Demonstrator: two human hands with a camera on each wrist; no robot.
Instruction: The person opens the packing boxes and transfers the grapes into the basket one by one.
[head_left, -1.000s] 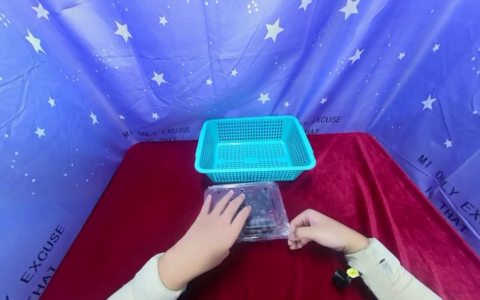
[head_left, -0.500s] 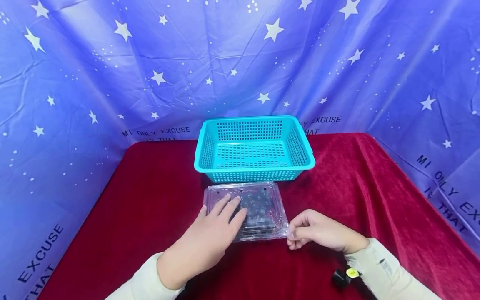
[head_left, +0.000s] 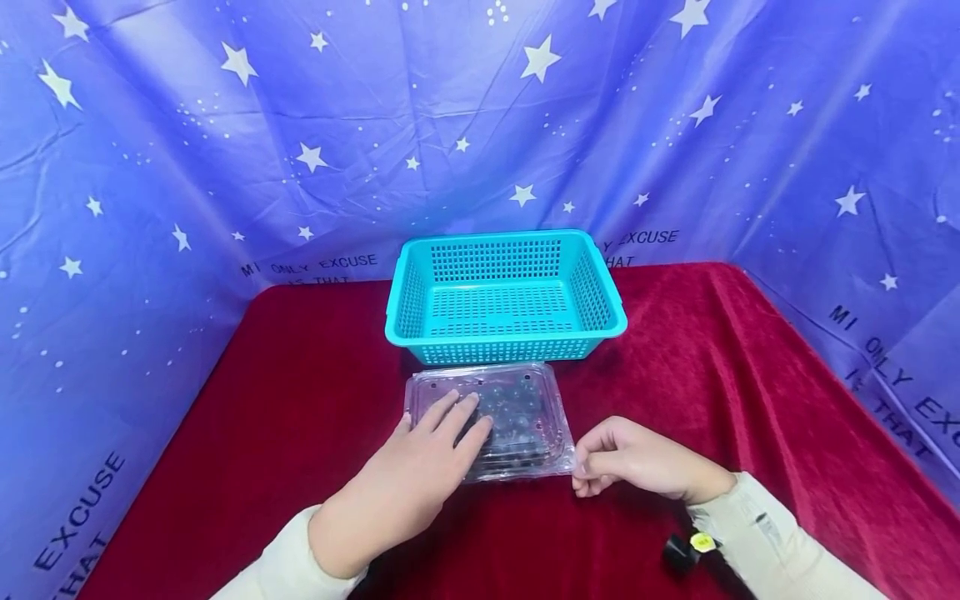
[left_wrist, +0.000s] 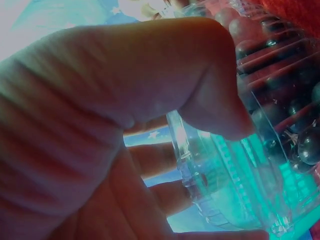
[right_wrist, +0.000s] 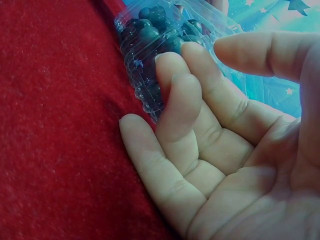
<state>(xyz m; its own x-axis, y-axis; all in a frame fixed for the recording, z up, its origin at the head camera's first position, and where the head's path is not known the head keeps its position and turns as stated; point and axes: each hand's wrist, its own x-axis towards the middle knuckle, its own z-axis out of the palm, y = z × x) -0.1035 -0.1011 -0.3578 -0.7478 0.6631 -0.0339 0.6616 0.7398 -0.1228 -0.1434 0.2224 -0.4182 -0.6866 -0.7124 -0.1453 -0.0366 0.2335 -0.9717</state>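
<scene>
A clear plastic clamshell box (head_left: 517,417) with dark round fruit (right_wrist: 150,34) inside lies in front of the basket. My left hand (head_left: 408,475) rests on the left part of its lid with fingers spread and fairly straight. In the left wrist view the bent thumb (left_wrist: 220,105) touches the box's side. At the near right corner my right hand (head_left: 630,458) pinches the plastic edge between thumb and forefinger. Seen from the right wrist, its other fingers are loosely curled. The left palm hides part of the box.
Just behind the box stands a turquoise basket (head_left: 502,340) with perforated walls and nothing in it. Red velvet cloth (head_left: 315,367) covers the table. A blue star-print curtain (head_left: 420,108) hangs around the back and sides. A black wrist device (head_left: 681,552) hangs by the right sleeve.
My left hand has slid slightly left and toward me over the lid. The right hand keeps its hold on the corner. The head view has shifted a little.
</scene>
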